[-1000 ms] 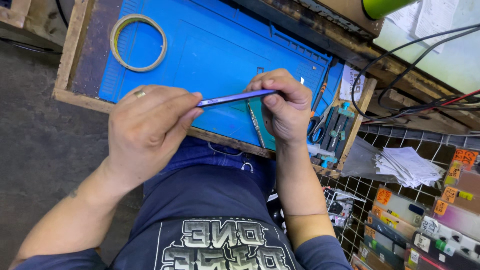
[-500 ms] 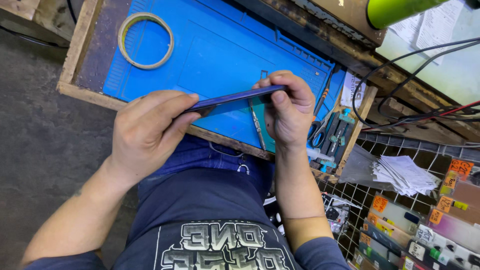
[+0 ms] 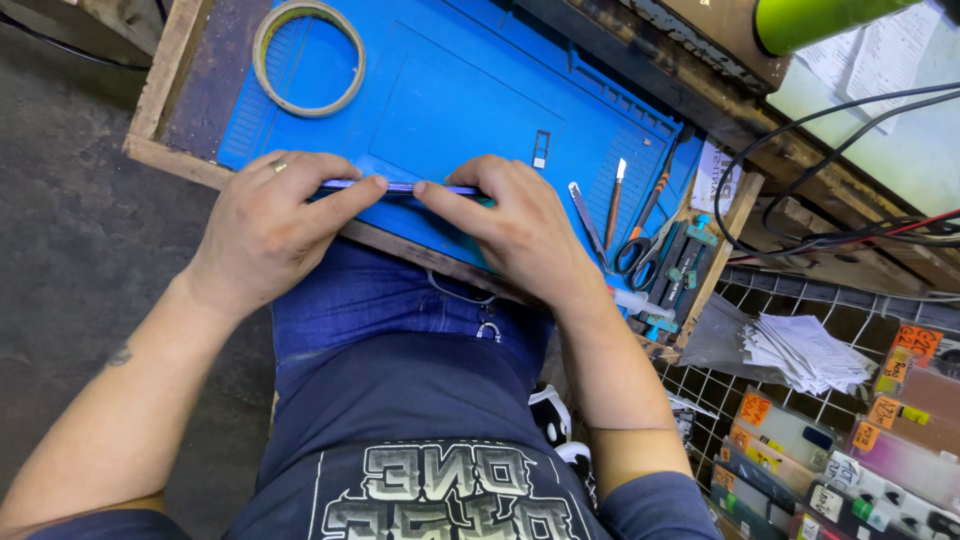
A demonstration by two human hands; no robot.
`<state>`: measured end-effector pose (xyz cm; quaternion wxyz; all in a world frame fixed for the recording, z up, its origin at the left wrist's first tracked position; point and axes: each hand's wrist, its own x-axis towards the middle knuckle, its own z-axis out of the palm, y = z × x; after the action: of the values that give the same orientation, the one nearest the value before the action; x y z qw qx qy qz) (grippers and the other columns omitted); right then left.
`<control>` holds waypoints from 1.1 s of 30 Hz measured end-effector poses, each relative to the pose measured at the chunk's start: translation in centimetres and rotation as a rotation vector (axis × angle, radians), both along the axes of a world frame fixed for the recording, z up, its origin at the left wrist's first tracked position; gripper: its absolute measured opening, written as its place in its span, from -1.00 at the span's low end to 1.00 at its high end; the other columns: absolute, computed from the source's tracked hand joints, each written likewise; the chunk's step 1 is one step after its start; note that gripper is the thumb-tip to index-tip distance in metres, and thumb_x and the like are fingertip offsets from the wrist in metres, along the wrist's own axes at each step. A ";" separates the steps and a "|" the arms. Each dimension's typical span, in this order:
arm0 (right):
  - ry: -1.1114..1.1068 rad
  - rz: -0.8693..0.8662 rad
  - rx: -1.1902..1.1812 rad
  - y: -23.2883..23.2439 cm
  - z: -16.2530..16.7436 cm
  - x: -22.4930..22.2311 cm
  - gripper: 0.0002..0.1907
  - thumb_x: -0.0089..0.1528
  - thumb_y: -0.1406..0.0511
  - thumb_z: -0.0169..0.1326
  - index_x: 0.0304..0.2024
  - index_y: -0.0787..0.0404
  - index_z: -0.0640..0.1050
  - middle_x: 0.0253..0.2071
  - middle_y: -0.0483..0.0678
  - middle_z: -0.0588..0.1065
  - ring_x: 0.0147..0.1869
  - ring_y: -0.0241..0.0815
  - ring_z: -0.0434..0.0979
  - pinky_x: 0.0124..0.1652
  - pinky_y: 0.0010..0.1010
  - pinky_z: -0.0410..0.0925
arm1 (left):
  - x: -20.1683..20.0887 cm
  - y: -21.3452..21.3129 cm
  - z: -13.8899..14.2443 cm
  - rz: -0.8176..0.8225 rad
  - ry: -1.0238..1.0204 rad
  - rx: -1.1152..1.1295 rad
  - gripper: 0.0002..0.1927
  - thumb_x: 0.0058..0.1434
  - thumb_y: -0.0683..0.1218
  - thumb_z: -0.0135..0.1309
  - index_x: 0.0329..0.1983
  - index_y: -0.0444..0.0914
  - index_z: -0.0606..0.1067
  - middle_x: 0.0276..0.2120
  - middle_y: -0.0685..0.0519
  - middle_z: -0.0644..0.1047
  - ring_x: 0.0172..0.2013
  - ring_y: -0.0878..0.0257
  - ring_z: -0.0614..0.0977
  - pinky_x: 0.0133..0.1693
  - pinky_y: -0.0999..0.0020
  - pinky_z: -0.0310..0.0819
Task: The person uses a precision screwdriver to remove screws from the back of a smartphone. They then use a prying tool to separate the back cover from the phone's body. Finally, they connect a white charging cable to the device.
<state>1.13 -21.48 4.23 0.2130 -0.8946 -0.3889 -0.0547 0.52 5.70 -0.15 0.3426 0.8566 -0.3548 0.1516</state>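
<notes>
A thin purple-edged phone [image 3: 400,187] is seen edge-on above the near edge of a blue work mat [image 3: 470,90]. My left hand [image 3: 270,230], with a ring on one finger, grips its left end. My right hand [image 3: 515,230] grips its right end, index finger laid along the top edge. The two index fingertips almost meet at the phone's middle. Most of the phone's body is hidden behind my fingers.
A roll of tape [image 3: 308,55] lies at the mat's far left. A small black part [image 3: 541,148], a blade [image 3: 586,215], a spudger [image 3: 613,200], scissors [image 3: 640,250] and tweezers sit at the right. Wire shelving with boxed goods [image 3: 850,440] and paper packets [image 3: 800,350] stands at right.
Both hands have lowered the phone nearer to the mat's front edge, and my right index finger has slid along its edge towards the left hand.
</notes>
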 end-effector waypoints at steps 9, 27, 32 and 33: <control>0.065 0.015 -0.126 0.7 1.8 0.2 -0.54 0.22 0.46 0.05 0.14 -0.06 0.52 -0.06 -0.01 0.48 -0.07 0.03 0.53 -0.09 -0.18 0.40 | 0.5 0.3 -0.3 -0.060 -0.044 0.032 -0.65 0.20 -0.26 0.15 0.07 -0.20 0.56 -0.10 -0.03 0.55 -0.14 0.07 0.63 -0.12 0.16 0.49; 0.087 0.010 -0.151 0.6 1.6 0.7 -0.53 0.22 0.48 0.09 0.15 -0.01 0.53 -0.09 0.02 0.48 -0.11 0.04 0.54 -0.19 -0.17 0.40 | 0.7 0.2 -0.4 -0.059 -0.012 0.023 -0.63 0.16 -0.27 0.17 0.05 -0.20 0.56 -0.12 -0.01 0.54 -0.18 0.06 0.61 -0.13 0.15 0.47; 0.069 0.031 -0.123 0.6 1.4 0.8 -0.51 0.20 0.48 0.07 0.15 -0.02 0.51 -0.08 0.02 0.47 -0.10 0.05 0.54 -0.16 -0.17 0.41 | 0.9 0.3 -0.2 -0.056 -0.024 0.039 -0.62 0.11 -0.27 0.17 0.03 -0.20 0.55 -0.13 0.00 0.54 -0.18 0.05 0.61 -0.13 0.16 0.47; 0.073 0.036 -0.110 0.5 1.4 0.8 -0.50 0.19 0.48 0.07 0.16 -0.01 0.51 -0.07 0.02 0.47 -0.09 0.05 0.54 -0.15 -0.18 0.41 | 0.9 0.3 -0.2 -0.059 -0.020 0.038 -0.62 0.12 -0.28 0.18 0.03 -0.19 0.55 -0.13 0.00 0.54 -0.18 0.05 0.61 -0.13 0.16 0.47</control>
<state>1.94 -20.96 5.59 0.1784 -0.8993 -0.3994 0.0030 1.41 5.99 -0.34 0.3268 0.8506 -0.3862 0.1433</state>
